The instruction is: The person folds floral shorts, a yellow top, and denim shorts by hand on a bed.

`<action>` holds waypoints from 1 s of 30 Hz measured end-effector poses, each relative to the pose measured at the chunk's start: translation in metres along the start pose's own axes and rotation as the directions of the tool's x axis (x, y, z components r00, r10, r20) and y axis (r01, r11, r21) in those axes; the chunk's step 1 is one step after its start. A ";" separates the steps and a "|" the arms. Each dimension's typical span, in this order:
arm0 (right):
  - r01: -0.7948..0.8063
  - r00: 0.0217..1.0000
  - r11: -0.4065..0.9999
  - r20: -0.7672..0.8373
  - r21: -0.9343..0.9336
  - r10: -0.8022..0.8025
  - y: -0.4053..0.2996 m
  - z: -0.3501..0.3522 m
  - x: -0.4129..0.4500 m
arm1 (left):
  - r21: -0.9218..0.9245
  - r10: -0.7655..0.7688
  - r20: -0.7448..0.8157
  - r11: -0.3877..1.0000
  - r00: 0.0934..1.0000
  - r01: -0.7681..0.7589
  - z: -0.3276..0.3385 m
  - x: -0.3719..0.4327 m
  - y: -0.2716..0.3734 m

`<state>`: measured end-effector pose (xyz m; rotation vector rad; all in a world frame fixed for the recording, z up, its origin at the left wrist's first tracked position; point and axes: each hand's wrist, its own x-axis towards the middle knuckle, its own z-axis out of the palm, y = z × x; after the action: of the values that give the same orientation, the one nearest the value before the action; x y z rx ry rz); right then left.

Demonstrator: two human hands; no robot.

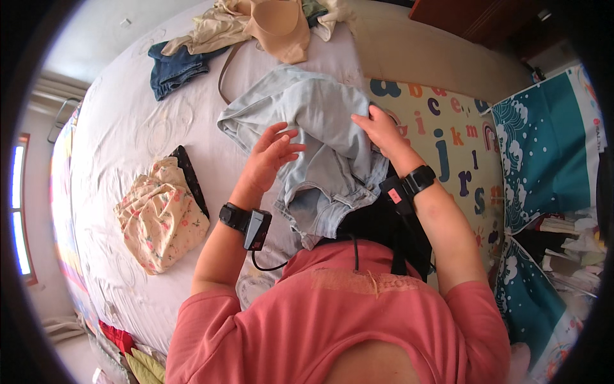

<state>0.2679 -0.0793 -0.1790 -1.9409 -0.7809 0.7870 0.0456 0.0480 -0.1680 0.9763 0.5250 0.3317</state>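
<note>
A light-blue denim garment (319, 115) lies rumpled across the bed's edge in front of me, its waistband turned toward my body. My right hand (381, 129) grips its right-hand edge, with the thumb on top and the other fingers mostly hidden behind the cloth. Over the garment's left part is my left hand (274, 156), fingers spread and nothing held in them. Whether its fingertips brush the denim I cannot tell. To the left, a cream floral cloth (160, 216) sits in a loose bundle with a dark patterned piece (189, 177) along its side.
Dark-blue denim (177, 69), a beige bra (280, 29) and cream clothes (211, 29) lie at the bed's far end. The white bedsheet (115, 129) spreads leftward. On the right are a letter-printed mat (448, 153) and a teal fabric cover (542, 149) with clothes inside.
</note>
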 end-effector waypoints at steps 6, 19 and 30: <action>0.114 0.981 0.993 -0.156 -0.011 -0.115 0.032 -0.010 -0.010 | 0.179 0.130 -0.114 0.978 0.985 -0.108 -0.017 0.014 -0.003; -0.155 0.966 0.848 -0.104 0.507 0.238 0.080 -0.024 -0.009 | 0.979 0.601 0.028 0.145 0.799 -0.144 -0.086 0.078 0.009; -0.147 0.972 0.501 0.031 0.853 0.233 0.051 -0.036 -0.020 | 0.982 0.340 -0.058 0.188 0.939 -0.008 -0.043 0.099 0.023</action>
<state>0.2949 -0.1333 -0.2048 -1.1201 -0.0271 0.9675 0.1029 0.1388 -0.1946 2.3479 0.9174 0.3204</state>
